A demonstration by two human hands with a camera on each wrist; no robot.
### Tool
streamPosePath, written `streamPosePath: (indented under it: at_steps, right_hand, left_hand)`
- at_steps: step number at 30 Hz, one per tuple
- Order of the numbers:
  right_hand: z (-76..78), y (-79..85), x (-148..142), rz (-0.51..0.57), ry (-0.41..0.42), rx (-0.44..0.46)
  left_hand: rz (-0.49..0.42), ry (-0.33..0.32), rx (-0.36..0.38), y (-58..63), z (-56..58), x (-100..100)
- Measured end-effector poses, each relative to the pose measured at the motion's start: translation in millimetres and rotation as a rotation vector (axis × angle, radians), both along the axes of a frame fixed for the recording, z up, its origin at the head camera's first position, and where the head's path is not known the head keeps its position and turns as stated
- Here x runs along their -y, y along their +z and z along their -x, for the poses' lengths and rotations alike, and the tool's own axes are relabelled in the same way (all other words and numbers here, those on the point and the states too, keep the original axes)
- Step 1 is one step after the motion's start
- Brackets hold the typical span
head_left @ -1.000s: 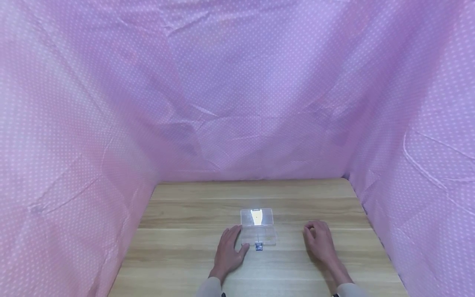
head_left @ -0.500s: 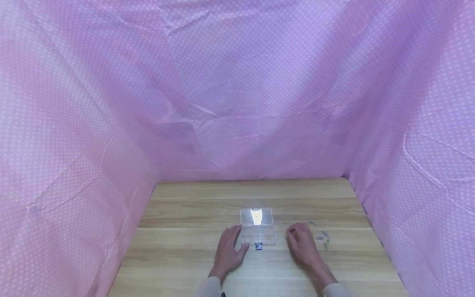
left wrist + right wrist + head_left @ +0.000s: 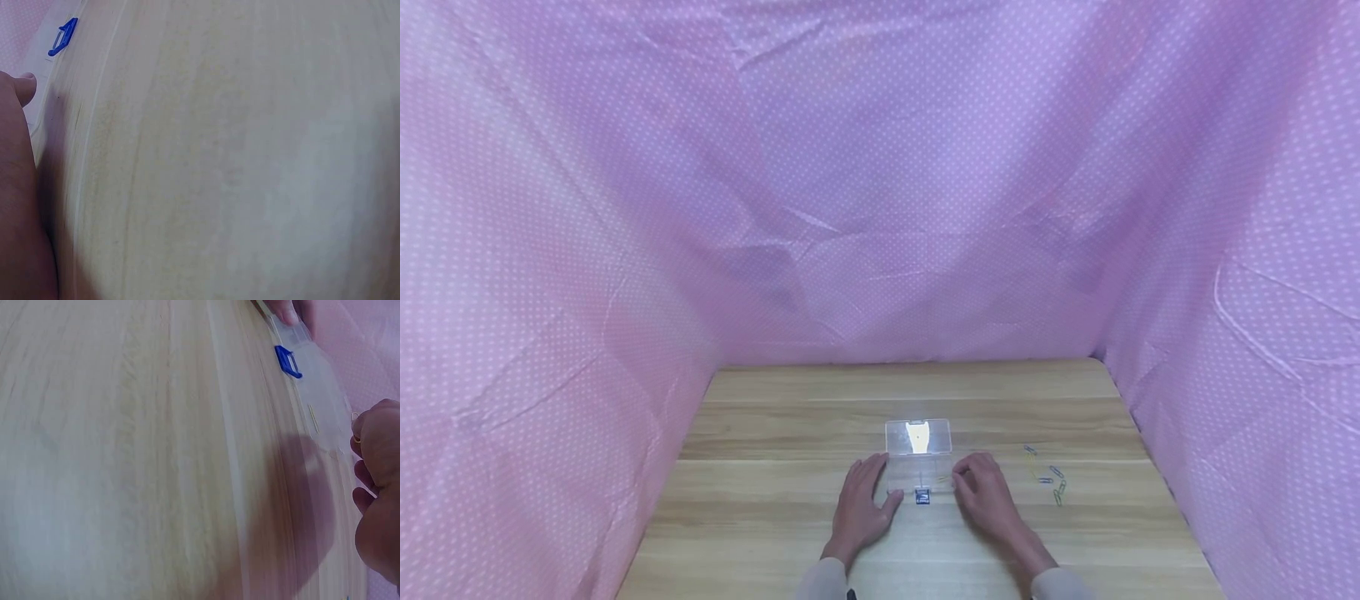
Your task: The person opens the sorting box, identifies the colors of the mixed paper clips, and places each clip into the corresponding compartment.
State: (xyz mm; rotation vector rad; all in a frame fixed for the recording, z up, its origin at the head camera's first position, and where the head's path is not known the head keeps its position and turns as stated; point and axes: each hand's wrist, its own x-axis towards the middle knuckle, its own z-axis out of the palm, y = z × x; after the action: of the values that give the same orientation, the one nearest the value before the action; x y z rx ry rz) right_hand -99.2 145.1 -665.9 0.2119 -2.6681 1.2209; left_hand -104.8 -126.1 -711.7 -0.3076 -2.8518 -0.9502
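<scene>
On the wood-grain table [image 3: 760, 517], near its middle, I have a clear divided box [image 3: 904, 473], its clear lid [image 3: 898, 437] lying back on the far side and its blue latch [image 3: 922, 497] facing the person. Left hand [image 3: 861, 510]: released, fingers extended, resting along the box's left side, thumb at the front left corner. Right hand [image 3: 988, 492]: thumb and fingers pinching a yellow paper clip [image 3: 357, 439], which I read from the right wrist view; position, just by the box's right edge. I note another thin yellow clip [image 3: 314, 419] lying inside, in the right part of the box. Loose clips [image 3: 1057, 472], blue, green and yellow, lie scattered to the right of the right hand. Pink dotted cloth [image 3: 880, 200] surrounds the table's back and sides.
</scene>
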Motion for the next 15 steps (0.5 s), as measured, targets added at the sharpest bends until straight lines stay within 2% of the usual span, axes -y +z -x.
streamPosePath:
  at_steps: [4,9,15]
  right_hand:
    - [1.2,-1.2,6,0.011,0.028,0.04]
    - [1.8,-3.4,11,-0.003,0.046,0.041]
    - [2.4,-0.2,15,-0.014,0.054,0.048]
  left_hand:
    - [-0.008,-0.004,-0.003,2.0,-0.7,0]
    - [-0.006,-0.006,-0.017,3.6,-1.4,0]
    - [-0.017,-0.001,0.016,5.1,-1.2,-1]
